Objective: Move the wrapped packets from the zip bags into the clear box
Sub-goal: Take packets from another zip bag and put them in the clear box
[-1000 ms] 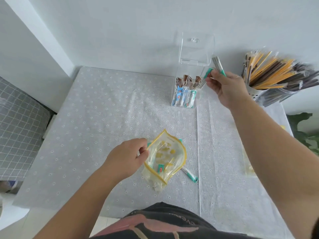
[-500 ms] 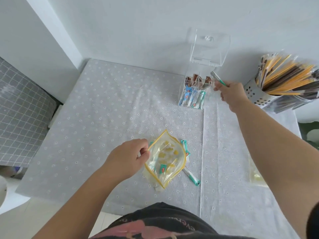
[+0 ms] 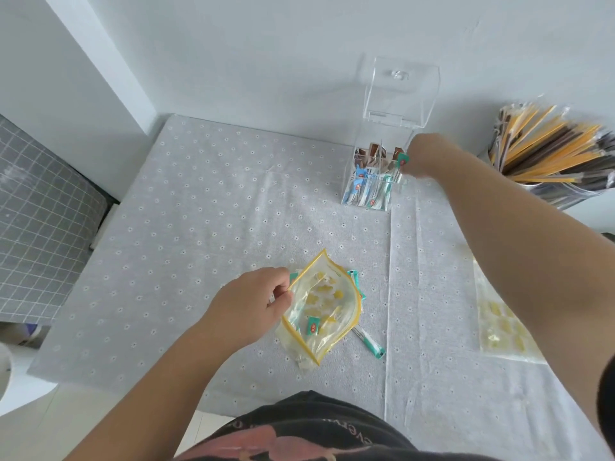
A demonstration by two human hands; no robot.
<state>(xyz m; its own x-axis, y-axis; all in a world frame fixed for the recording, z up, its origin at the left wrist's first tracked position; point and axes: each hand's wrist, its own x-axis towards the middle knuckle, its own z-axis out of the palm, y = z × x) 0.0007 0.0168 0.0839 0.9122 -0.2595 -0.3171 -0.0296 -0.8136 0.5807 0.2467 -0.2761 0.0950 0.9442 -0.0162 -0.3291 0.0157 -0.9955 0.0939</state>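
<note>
A clear box (image 3: 376,194) with its lid (image 3: 401,91) up stands at the back of the table; several blue, teal and brown wrapped packets stand inside. My right hand (image 3: 424,156) is at the box's right rim, fingers pinched on a teal-tipped packet (image 3: 399,166) that points down into the box. Near the front, my left hand (image 3: 253,306) grips the left edge of a yellow-trimmed clear zip bag (image 3: 324,304) with a small teal packet (image 3: 312,327) inside. One long teal packet (image 3: 367,341) lies on the cloth beside the bag.
A second zip bag (image 3: 499,322) lies flat at the right, partly under my right arm. A metal cup (image 3: 562,193) full of long yellow and brown sticks stands at the back right. The table (image 3: 199,207) ends at the left; a grey checked surface (image 3: 36,214) lies beyond.
My right hand has dropped from above the box to its right rim, lowering the teal packets into it. My left hand and the bag have stayed put.
</note>
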